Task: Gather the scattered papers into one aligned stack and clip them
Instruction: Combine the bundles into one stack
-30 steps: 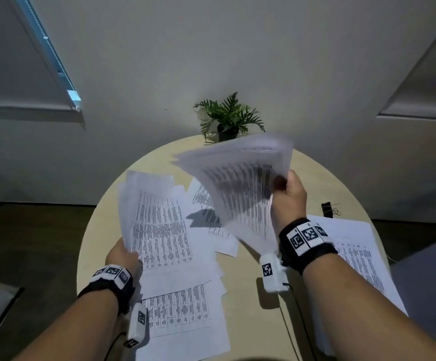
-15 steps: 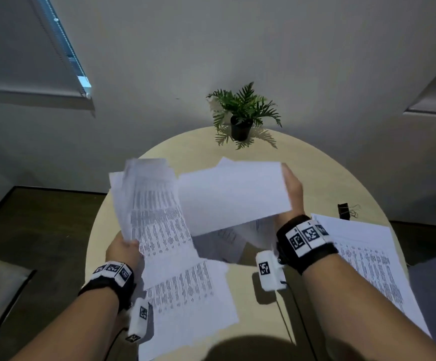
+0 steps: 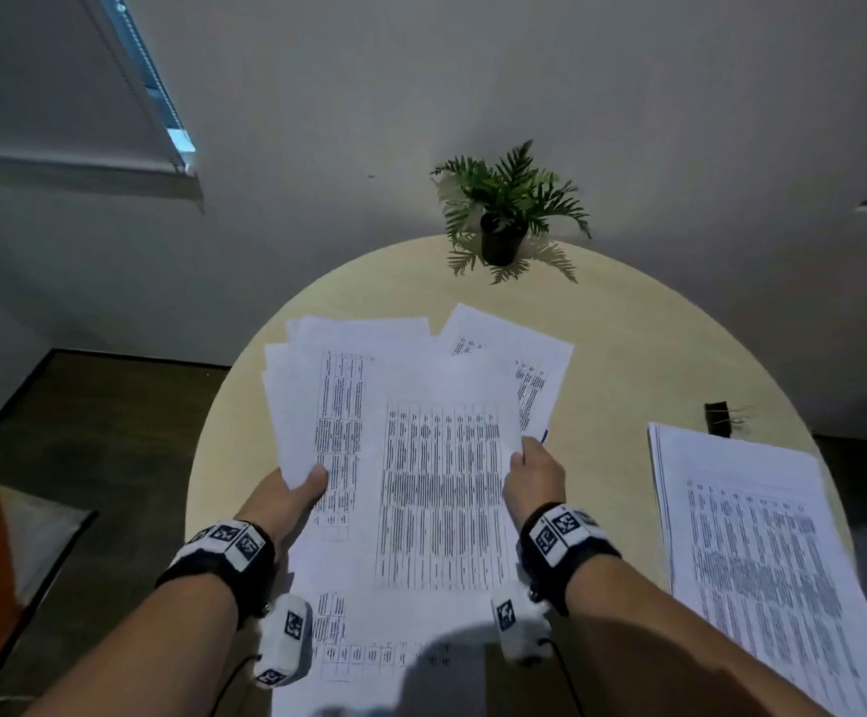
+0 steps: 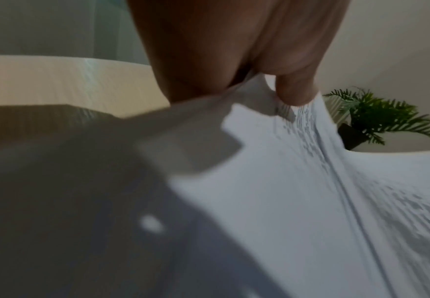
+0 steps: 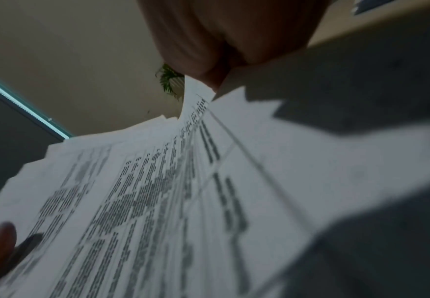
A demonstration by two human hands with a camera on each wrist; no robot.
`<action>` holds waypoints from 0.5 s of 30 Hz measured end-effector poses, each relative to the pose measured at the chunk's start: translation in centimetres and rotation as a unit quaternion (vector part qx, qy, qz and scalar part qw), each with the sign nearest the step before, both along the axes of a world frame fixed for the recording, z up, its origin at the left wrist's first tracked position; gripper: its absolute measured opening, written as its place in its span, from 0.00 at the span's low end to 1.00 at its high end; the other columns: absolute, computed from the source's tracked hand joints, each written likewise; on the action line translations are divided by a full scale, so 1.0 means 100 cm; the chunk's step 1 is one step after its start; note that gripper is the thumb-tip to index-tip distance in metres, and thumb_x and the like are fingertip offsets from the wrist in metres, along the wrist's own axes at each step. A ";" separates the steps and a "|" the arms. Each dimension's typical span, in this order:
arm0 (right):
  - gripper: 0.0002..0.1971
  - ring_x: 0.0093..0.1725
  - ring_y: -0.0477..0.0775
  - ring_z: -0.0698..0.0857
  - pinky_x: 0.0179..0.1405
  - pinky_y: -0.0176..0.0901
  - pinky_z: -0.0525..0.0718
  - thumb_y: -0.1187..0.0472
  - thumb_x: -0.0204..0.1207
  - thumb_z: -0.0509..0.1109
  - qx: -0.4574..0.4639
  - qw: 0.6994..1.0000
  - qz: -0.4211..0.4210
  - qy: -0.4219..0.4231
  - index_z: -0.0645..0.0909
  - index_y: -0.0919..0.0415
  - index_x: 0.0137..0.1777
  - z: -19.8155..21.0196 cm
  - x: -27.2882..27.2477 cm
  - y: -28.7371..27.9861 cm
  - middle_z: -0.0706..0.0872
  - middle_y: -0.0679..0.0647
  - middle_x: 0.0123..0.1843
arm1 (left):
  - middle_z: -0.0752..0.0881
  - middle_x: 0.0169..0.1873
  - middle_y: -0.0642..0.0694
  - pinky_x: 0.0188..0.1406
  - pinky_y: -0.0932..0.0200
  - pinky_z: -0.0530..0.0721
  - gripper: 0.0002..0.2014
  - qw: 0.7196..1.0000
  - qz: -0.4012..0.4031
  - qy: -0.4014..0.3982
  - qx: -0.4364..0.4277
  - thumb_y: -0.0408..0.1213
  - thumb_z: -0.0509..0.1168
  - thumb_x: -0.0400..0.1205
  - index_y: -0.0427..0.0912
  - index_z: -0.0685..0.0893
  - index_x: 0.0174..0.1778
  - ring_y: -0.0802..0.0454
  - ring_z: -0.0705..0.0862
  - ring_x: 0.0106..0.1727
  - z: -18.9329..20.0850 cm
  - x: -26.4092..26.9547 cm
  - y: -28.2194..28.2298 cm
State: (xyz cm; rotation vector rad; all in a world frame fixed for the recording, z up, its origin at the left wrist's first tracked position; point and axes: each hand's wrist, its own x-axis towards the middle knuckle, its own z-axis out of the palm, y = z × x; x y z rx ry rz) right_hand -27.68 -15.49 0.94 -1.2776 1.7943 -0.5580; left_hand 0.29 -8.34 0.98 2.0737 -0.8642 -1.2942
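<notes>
A loose bundle of printed sheets [image 3: 421,458] is held above the round table [image 3: 628,344]. My left hand [image 3: 291,491] grips its left edge, thumb on top, and this hand [image 4: 293,88] pinches the paper [image 4: 298,191] in the left wrist view. My right hand [image 3: 532,473] holds the right edge, and in the right wrist view this hand [image 5: 209,66] pinches the sheets [image 5: 158,191]. The sheets are fanned and uneven. Another pile of papers [image 3: 752,551] lies at the table's right. A black binder clip [image 3: 717,418] sits behind that pile.
A small potted fern [image 3: 506,209] stands at the table's far edge by the wall. More sheets [image 3: 369,659] lie on the table under my wrists. Dark floor [image 3: 84,432] lies to the left, beyond the table's edge.
My right hand swung its sheets down and left onto the ones in my left hand. Both hands now hold one merged, fanned bundle.
</notes>
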 end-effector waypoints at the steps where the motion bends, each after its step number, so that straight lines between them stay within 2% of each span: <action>1: 0.15 0.39 0.59 0.77 0.31 0.39 0.71 0.73 0.82 0.54 0.010 1.000 0.017 -0.003 0.79 0.67 0.62 -0.005 0.004 0.002 0.83 0.66 0.46 | 0.86 0.55 0.48 0.58 0.53 0.77 0.18 1.000 -0.019 -0.016 -0.005 0.46 0.68 0.81 0.45 0.79 0.66 0.44 0.83 0.58 -0.001 0.000 0.000; 3: 0.17 0.52 0.64 0.82 0.44 0.42 0.77 0.74 0.81 0.54 0.013 0.998 0.059 0.022 0.78 0.68 0.66 -0.011 0.009 0.001 0.82 0.68 0.59 | 0.87 0.52 0.52 0.52 0.57 0.80 0.21 0.998 -0.050 -0.041 -0.005 0.43 0.76 0.73 0.50 0.80 0.62 0.49 0.86 0.54 -0.003 -0.003 0.001; 4: 0.18 0.60 0.65 0.79 0.53 0.44 0.77 0.73 0.81 0.55 -0.001 0.995 0.075 0.072 0.76 0.67 0.68 -0.012 0.008 -0.002 0.79 0.66 0.64 | 0.87 0.53 0.53 0.52 0.57 0.81 0.26 0.997 -0.056 -0.051 0.001 0.42 0.79 0.70 0.50 0.78 0.63 0.50 0.86 0.54 -0.005 -0.004 0.002; 6: 0.21 0.69 0.64 0.72 0.64 0.49 0.73 0.66 0.80 0.58 -0.029 0.975 0.089 0.202 0.72 0.59 0.73 -0.014 0.001 -0.010 0.73 0.61 0.70 | 0.86 0.57 0.49 0.56 0.55 0.80 0.31 0.993 -0.062 -0.099 0.004 0.38 0.80 0.68 0.45 0.75 0.66 0.46 0.84 0.57 -0.009 -0.006 0.003; 7: 0.24 0.73 0.63 0.68 0.69 0.52 0.71 0.62 0.80 0.60 -0.022 0.966 0.091 0.240 0.68 0.54 0.77 -0.016 -0.003 -0.013 0.68 0.59 0.74 | 0.85 0.58 0.46 0.57 0.55 0.79 0.31 0.991 -0.058 -0.122 -0.001 0.37 0.78 0.70 0.43 0.74 0.67 0.44 0.83 0.59 -0.012 -0.006 0.003; 10: 0.34 0.83 0.64 0.50 0.79 0.59 0.57 0.54 0.82 0.62 0.045 0.947 0.160 0.276 0.50 0.45 0.84 -0.021 -0.011 -0.016 0.47 0.58 0.86 | 0.83 0.56 0.41 0.53 0.54 0.77 0.23 0.987 -0.025 -0.157 -0.035 0.31 0.71 0.76 0.40 0.73 0.66 0.42 0.82 0.54 -0.008 -0.003 0.003; 12: 0.35 0.84 0.65 0.43 0.81 0.60 0.52 0.56 0.83 0.61 0.061 0.929 0.209 0.300 0.45 0.37 0.83 -0.027 -0.011 -0.014 0.39 0.57 0.86 | 0.82 0.51 0.40 0.50 0.54 0.76 0.17 0.981 0.009 -0.183 -0.055 0.29 0.69 0.78 0.39 0.74 0.62 0.43 0.79 0.49 -0.003 0.007 0.003; 15: 0.42 0.84 0.63 0.42 0.82 0.59 0.55 0.71 0.76 0.59 0.055 0.932 0.208 0.293 0.49 0.32 0.82 -0.029 -0.018 -0.018 0.39 0.53 0.86 | 0.83 0.50 0.37 0.50 0.50 0.79 0.15 0.973 0.070 -0.213 -0.047 0.27 0.66 0.78 0.38 0.73 0.59 0.40 0.80 0.47 -0.002 0.035 0.005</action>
